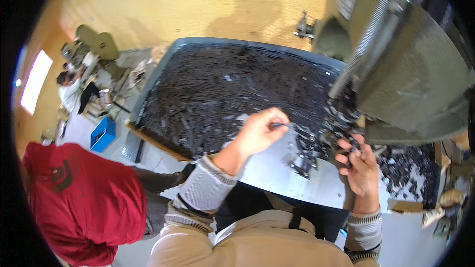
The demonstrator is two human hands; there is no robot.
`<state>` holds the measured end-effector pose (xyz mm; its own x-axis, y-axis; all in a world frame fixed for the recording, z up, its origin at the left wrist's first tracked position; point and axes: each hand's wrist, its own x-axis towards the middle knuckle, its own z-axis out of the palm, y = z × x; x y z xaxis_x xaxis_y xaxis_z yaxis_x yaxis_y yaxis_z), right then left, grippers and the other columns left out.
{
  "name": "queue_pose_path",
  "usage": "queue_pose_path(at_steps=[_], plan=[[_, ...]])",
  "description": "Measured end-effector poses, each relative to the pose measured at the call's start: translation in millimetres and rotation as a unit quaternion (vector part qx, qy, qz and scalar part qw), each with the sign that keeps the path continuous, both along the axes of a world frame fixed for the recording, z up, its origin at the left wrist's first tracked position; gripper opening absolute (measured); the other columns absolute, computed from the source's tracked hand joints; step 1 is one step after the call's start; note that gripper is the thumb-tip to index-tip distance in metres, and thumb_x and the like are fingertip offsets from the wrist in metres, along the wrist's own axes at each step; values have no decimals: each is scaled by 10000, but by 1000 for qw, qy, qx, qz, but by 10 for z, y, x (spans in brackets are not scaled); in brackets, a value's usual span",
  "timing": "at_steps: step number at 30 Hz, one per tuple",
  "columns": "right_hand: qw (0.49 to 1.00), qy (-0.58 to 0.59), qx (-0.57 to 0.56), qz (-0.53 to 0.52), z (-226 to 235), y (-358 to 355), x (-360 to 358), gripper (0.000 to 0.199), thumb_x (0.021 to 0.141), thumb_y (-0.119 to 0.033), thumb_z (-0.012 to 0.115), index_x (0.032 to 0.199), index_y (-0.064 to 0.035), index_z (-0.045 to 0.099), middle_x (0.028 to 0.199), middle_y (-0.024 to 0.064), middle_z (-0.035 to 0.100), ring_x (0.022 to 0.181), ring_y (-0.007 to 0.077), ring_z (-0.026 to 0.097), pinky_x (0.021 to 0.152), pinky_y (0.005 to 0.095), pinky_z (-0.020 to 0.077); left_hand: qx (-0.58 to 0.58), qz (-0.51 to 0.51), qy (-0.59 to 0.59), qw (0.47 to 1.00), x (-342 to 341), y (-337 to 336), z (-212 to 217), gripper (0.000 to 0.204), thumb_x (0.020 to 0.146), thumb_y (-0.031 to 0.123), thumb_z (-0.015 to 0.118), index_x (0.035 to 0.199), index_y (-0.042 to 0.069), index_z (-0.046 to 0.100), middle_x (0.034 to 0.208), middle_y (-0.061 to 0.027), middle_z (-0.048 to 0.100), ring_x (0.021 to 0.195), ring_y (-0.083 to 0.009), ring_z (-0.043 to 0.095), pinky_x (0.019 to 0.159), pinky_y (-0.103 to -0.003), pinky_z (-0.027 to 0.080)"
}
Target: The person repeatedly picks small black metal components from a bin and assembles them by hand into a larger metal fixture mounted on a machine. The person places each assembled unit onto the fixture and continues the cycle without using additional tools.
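Observation:
My left hand is closed in a pinch over the front edge of a tray. Between its thumb and fingers sits a small dark strip. My right hand is raised beside the machine, palm turned up and fingers curled. A small dark piece shows at its fingertips; its exact kind is too small to tell. Between the two hands, loose dark strips lie on a bare grey metal surface. Behind them the wide grey tray is heaped with dark thin strips.
A large olive-green machine with a coil spring looms close on the right. Below it, small dark pieces lie by cardboard. A person in a red shirt stands at left. Further off are a blue bin and a seated person.

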<state>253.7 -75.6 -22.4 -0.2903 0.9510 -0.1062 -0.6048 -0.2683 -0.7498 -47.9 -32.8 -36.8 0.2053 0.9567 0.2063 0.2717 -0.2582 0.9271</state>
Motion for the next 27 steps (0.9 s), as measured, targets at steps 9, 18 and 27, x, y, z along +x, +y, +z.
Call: queue_pose_path(at_steps=[9, 18, 27], plan=[[997, -40, -48, -43, 140, -31, -96, 534, 845, 155, 411, 1354, -3, 388, 1192, 240, 573, 1060, 303, 609, 899, 355, 508, -89, -17, -127, 988, 55, 33, 104, 190, 840, -9, 674, 1023, 10, 631, 907, -37, 673, 797, -90, 610, 737, -230, 499], [987, -146, -43, -52, 115, -7, -61, 99, 937, -45, 550, 1022, 1, 571, 930, 91, 629, 843, 186, 645, 763, 312, 559, -189, -81, -133, 970, 615, 111, 439, 129, 898, 52, 617, 1007, -16, 624, 833, -81, 669, 720, -111, 624, 659, -239, 512], [969, -240, -14, -50, 251, 3, -35, 143, 966, -102, 515, 1012, 18, 580, 874, 51, 623, 734, 123, 595, 619, 241, 502, -33, -75, 13, 997, 802, 122, 253, 123, 949, 56, 523, 1023, -42, 530, 880, -90, 663, 855, -168, 668, 761, -290, 521]])
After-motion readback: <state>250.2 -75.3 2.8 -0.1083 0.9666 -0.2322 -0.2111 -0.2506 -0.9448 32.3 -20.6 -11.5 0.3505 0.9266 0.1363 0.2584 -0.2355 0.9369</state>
